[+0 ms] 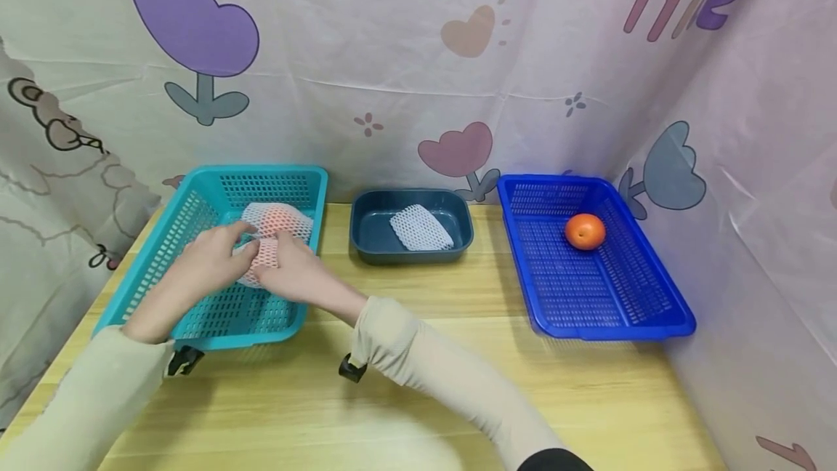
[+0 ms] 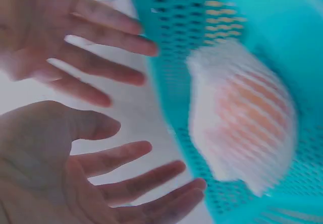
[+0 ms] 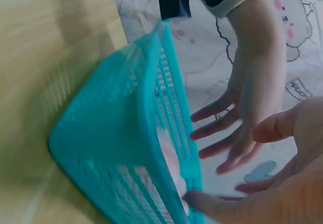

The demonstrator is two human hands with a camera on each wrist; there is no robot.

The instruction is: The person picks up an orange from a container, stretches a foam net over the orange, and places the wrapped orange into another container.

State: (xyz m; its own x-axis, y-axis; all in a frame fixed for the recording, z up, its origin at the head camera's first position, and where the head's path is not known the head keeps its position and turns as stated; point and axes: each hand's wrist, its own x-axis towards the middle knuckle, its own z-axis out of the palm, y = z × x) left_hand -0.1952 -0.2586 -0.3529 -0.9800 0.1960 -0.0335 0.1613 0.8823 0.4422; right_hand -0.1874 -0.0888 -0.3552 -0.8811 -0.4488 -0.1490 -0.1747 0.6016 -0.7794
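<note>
Orange-pink round fruit in white foam netting [image 1: 277, 218] lies inside the teal basket [image 1: 320, 187] on the left. Over it, in the head view, are my left hand [image 1: 212, 256] and my right hand [image 1: 294, 267], facing each other. The left wrist view shows the left hand [image 2: 50, 158] with fingers spread and the netted fruit [image 2: 247, 118] apart from its fingertips. The right hand [image 2: 45, 27] there is also spread, with nothing in its fingers. In the right wrist view, the right thumb [image 3: 212, 206] overlaps the basket rim, and the left hand [image 3: 247, 108] hangs with loose fingers.
A dark teal tray [image 1: 412, 256] at the back middle holds a white foam net [image 1: 421, 228]. On the right, a blue basket [image 1: 523, 267] holds an orange fruit [image 1: 585, 231]. A patterned curtain [image 1: 392, 35] hangs behind the wooden table [image 1: 425, 384].
</note>
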